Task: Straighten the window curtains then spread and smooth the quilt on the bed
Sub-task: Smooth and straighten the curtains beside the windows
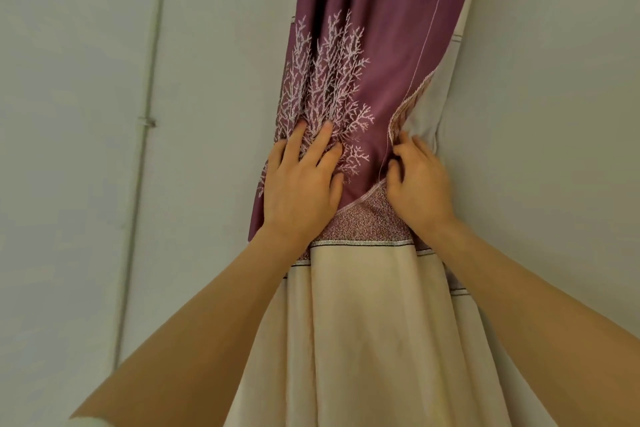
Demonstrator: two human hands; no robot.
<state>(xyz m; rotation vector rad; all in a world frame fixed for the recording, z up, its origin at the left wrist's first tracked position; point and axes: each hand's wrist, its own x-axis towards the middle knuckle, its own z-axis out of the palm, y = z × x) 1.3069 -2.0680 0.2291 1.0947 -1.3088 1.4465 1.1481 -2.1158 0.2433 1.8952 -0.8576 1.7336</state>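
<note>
The curtain (367, 87) hangs gathered in folds against the pale wall (214, 45), right in front of me, purple band above, cream below. My left hand (301, 180) lies flat on the purple band, fingers straight and spread over the white embroidered branches, a wide grip pressing the cloth and holding nothing. My right hand (417, 180) is just beside it on the right, fingers curled, its grip pinching the folded-over edge of the curtain where the pale lining shows. A thin pipe (147, 121) runs down the wall, well off to the left.
</note>
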